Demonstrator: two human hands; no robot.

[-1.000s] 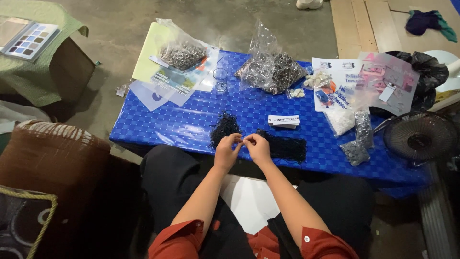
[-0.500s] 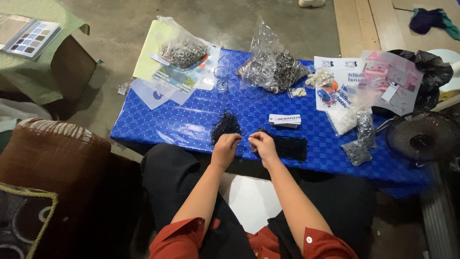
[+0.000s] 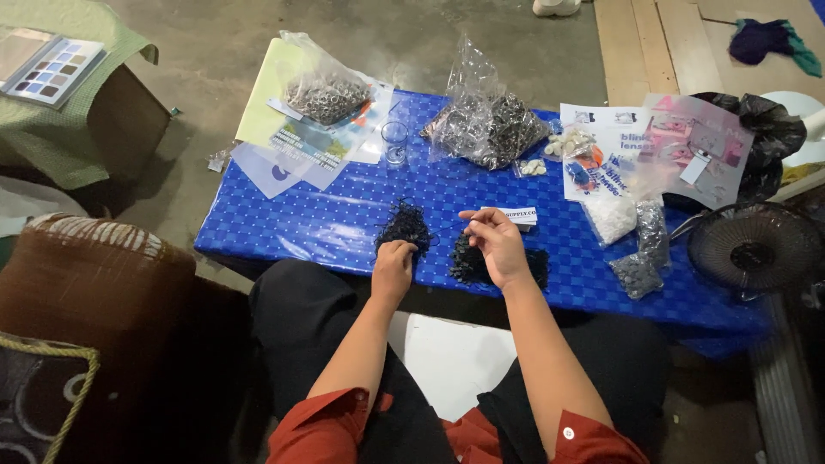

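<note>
A low table with a blue patterned cloth [image 3: 301, 223] stands in front of my knees. My left hand [image 3: 394, 266] rests at the near edge, fingers down in a small heap of black stringy pieces [image 3: 404, 225]. My right hand [image 3: 494, 243] hovers above a second, flatter black pile [image 3: 533, 262], fingertips pinched together; whether something small sits between them I cannot tell. A small white card packet [image 3: 521, 215] lies just beyond the right hand.
Two clear bags of metal rings [image 3: 325, 94] [image 3: 490, 129] sit at the table's far side, with a small glass [image 3: 394, 142] between them. Printed sheets and small bags [image 3: 636, 155] crowd the right. A black fan [image 3: 752, 249] stands at right, a brown seat [image 3: 94, 275] at left.
My hands, close together before, have separated: the left dropped onto the left black heap, the right lifted above the right pile. The view came closer to the table.
</note>
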